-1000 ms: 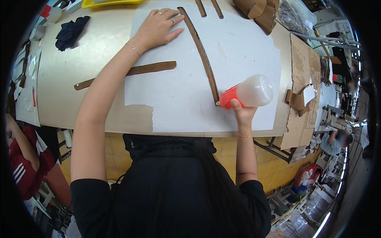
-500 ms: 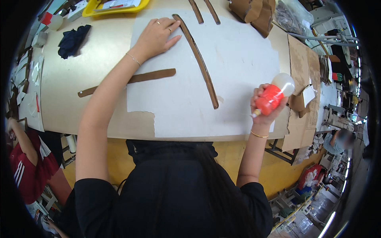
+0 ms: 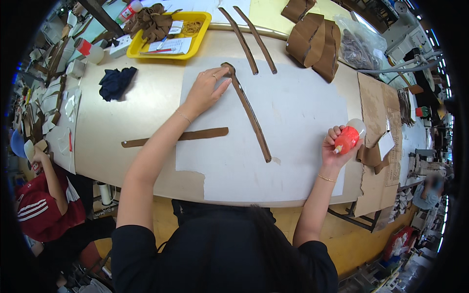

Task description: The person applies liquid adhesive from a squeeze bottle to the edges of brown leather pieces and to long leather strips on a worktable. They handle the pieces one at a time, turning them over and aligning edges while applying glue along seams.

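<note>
A long, narrow brown strip (image 3: 251, 115) with a dark, shiny edge lies slantwise on the white sheet (image 3: 308, 107). At its far end, which looks curled or folded, my left hand (image 3: 207, 90) rests its fingertips, thumb held apart from the fingers. My right hand (image 3: 334, 146), off to the right over the sheet, is wrapped round a squeeze bottle (image 3: 348, 139) with a red band and a pale nozzle pointing toward me. Under my left forearm lies another brown strip (image 3: 205, 133), partly hidden by the arm.
Two more strips (image 3: 243, 39) lie at the far side. A yellow tray (image 3: 202, 36) holds brown pieces, rubber bands and paper. Dark cloth (image 3: 117, 83) lies left, brown pieces (image 3: 310, 41) far right, cardboard (image 3: 378, 107) at the right edge. A person in red (image 3: 44, 205) sits at left.
The whole view has shifted, showing more of the table's far side. My left fingertips are still at the strip's far end, which now looks curled. The bottle in my right hand has turned slightly.
</note>
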{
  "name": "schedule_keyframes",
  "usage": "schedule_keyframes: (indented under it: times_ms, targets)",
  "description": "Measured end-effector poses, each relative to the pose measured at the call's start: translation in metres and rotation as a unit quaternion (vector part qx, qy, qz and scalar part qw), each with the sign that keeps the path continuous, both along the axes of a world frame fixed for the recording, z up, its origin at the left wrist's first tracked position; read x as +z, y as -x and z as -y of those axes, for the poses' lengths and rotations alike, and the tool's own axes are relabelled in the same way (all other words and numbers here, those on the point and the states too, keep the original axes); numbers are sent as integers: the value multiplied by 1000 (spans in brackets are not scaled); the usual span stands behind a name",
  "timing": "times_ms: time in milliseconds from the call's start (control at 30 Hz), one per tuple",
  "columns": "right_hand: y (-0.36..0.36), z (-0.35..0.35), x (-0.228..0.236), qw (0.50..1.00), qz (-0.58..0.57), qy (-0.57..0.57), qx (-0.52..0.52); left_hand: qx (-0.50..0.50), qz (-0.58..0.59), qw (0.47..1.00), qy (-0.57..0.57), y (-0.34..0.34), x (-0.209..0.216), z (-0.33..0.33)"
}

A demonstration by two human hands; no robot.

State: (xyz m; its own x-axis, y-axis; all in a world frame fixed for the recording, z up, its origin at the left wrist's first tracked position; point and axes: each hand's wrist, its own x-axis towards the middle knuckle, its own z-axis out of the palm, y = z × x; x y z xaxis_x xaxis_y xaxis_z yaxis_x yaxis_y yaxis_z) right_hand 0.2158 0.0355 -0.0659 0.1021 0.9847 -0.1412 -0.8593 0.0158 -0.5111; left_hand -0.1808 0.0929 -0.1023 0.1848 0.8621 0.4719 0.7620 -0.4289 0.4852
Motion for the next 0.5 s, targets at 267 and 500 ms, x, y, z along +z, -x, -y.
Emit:
schedule_keyframes:
  times_ms: [267,500]
  targets:
    - [-4,3,-1,999,-15,38,-21,130,332,918,174,-18,9,-26]
    - [0,1,-2,999,-37,39,1,108,488,855,141,-8,-11,-57]
